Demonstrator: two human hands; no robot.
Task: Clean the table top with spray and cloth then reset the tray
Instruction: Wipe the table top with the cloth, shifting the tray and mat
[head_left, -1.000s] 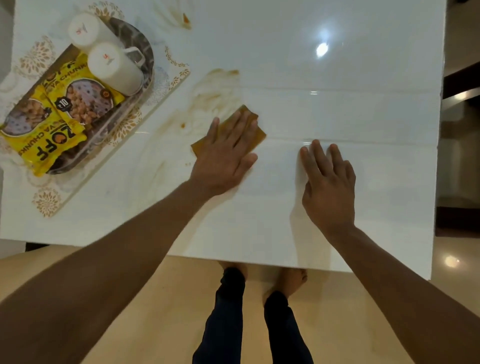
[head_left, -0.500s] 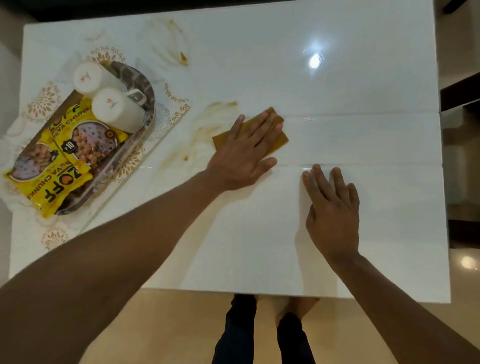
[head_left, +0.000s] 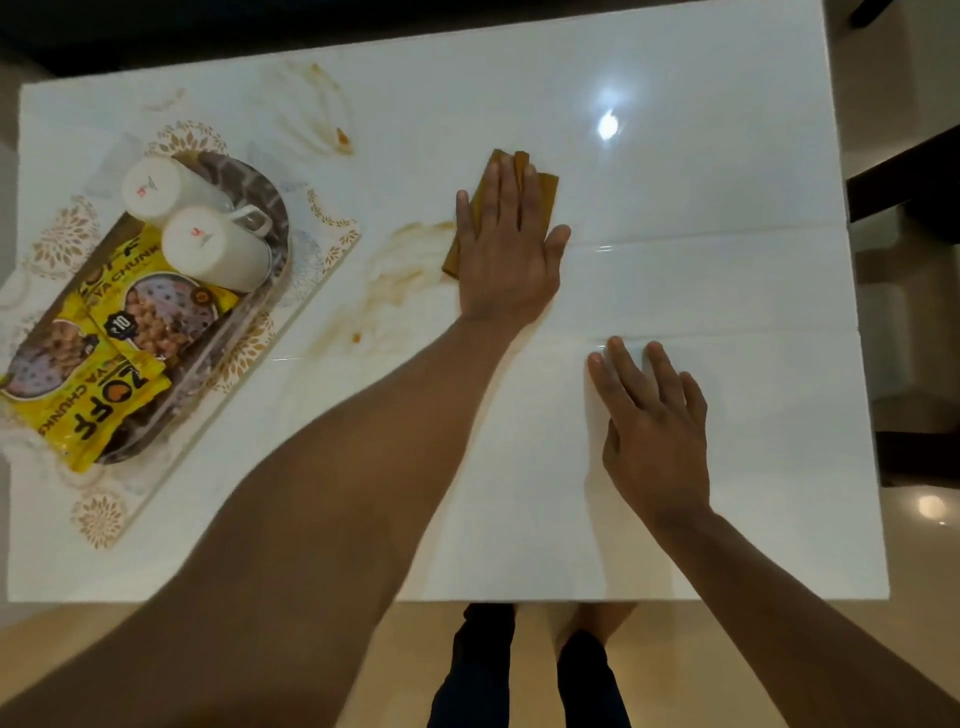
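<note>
Left hand (head_left: 506, 249) flat, fingers straight, pressing brown folded cloth (head_left: 546, 193) onto worktop (head_left: 675, 260), mid-far. Cloth looks soft, light, likely to bunch: palm pressure suits it. Brown smears (head_left: 400, 270) just left of cloth. Right hand (head_left: 655, 431) spread flat, bracing near-right, holding nothing. Tray (head_left: 272, 208) far left.

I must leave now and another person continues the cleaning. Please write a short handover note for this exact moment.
Left hand: flat, fingers straight, pressing the folded brown cloth on the white glossy table top.
Right hand: flat on the table, holding nothing.
The oval patterned tray sits at the left with two white mugs and yellow snack packets.
No spray bottle in view.
Done: nothing certain.
Left: brown smears beside the cloth, a stain at the far edge, then reset the tray.
</note>
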